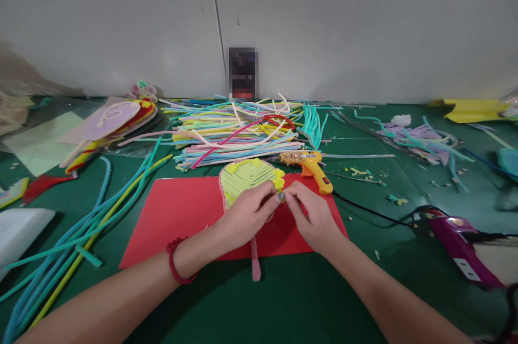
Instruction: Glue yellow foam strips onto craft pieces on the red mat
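A small fan-shaped craft piece (247, 177) covered in yellow-green pipe cleaners lies on a red sheet (178, 214), its pink fuzzy handle (256, 263) pointing toward me. My left hand (246, 217) rests over the fan's lower part, fingers curled and pinching at its right edge. My right hand (309, 214) meets it there, fingertips pinched on the same yellow fuzzy trim (279, 181). A red cord bracelet sits on my left wrist.
A yellow glue gun (309, 166) lies just behind my right hand, its black cable trailing right. A heap of coloured pipe cleaners (234, 136) fills the back. Long blue and yellow strands (73, 241) lie left, finished fans (109, 125) back left, a purple tool (461, 249) right.
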### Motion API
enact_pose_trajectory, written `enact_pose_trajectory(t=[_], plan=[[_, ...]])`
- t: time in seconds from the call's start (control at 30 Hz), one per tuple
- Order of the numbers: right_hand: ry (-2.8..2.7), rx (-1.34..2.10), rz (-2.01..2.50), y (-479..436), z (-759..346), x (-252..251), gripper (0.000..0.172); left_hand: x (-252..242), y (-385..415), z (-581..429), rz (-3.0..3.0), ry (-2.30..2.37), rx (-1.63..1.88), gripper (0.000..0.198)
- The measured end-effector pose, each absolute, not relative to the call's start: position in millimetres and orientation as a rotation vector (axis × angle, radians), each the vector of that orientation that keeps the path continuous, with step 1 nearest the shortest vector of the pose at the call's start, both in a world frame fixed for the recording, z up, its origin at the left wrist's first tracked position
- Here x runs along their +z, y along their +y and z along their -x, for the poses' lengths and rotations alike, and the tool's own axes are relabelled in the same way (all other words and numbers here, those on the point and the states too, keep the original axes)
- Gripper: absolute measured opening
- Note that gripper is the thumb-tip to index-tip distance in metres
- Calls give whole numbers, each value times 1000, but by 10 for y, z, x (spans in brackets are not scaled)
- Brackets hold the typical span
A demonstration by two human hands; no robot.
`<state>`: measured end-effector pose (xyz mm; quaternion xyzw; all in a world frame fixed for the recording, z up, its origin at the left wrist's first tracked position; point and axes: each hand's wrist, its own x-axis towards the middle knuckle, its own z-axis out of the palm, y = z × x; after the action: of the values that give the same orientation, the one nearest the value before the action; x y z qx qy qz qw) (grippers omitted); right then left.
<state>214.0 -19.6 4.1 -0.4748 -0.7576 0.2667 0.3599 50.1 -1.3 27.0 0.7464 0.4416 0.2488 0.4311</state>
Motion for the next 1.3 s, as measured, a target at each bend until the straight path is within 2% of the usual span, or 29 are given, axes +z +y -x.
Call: enact_pose_trajectory(t=[0.43, 0.97, 1.3], plan=[[-1699, 924, 1186, -251, -2052, 74, 22, 229, -16, -509, -1758, 992, 753, 27], [-1667, 755, 1202, -273, -1956, 61, 19, 158, -81, -574, -1465, 980, 843, 27], [-1615, 844, 1167, -269, -1949, 81, 21, 168, -59, -579, -1375, 912, 873, 27]])
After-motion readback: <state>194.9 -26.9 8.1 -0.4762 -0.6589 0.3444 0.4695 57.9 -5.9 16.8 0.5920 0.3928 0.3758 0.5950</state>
